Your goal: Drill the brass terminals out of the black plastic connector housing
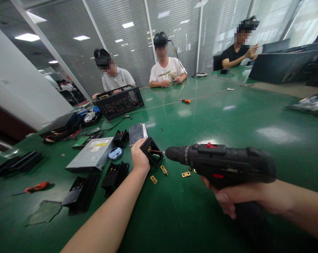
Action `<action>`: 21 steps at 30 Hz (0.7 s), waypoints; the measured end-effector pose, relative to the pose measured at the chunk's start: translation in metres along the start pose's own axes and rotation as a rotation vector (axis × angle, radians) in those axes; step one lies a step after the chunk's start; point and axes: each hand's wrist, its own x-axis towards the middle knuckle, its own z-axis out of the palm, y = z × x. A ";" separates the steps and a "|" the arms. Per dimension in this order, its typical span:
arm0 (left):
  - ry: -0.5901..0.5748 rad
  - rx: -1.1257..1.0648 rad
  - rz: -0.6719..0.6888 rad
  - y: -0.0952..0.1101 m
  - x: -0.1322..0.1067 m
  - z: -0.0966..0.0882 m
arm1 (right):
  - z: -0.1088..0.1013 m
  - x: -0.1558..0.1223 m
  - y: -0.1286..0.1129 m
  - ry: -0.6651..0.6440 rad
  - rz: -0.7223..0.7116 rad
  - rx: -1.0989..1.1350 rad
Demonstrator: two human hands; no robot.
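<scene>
My right hand (224, 198) is wrapped round the grip of a black cordless drill (222, 161) with red switches. Its chuck points left, and the thin bit reaches into a black plastic housing (155, 160). That housing is tilted up in my left hand (140, 156), whose fingers are partly hidden behind it. Brass-coloured metal shows inside the housing near the bit's tip; whether they touch I cannot tell. On the green table just below lie several small brass plates (186, 174), one with a screw standing in it.
Left of my arm are more black housings (81, 193), a round blue-lidded tin (115, 153), a silver disc drive (92, 153) and an orange screwdriver (36, 187). Another screwdriver (185, 101) lies farther off. Three people sit across the table, near a black computer case (120, 103) and large dark panels (285, 65).
</scene>
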 end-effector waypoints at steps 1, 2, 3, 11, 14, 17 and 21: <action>-0.003 -0.002 -0.002 0.001 0.000 0.000 | 0.000 0.001 0.001 -0.004 0.002 0.021; -0.005 0.000 -0.002 0.002 -0.001 0.000 | 0.001 0.002 0.003 -0.007 -0.003 0.040; -0.008 0.004 0.000 0.002 -0.001 0.000 | 0.003 0.002 0.005 -0.007 -0.010 0.059; 0.065 -0.007 0.018 0.006 -0.004 0.002 | 0.026 -0.004 0.004 0.080 0.032 0.186; 0.050 -0.008 0.001 0.006 -0.005 0.003 | 0.035 -0.003 -0.009 0.096 0.059 0.156; 0.072 -0.016 0.000 0.005 -0.004 0.003 | 0.038 -0.002 -0.012 0.108 0.058 0.133; 0.116 0.007 -0.010 0.003 -0.004 0.001 | 0.026 0.000 0.000 0.090 0.037 0.153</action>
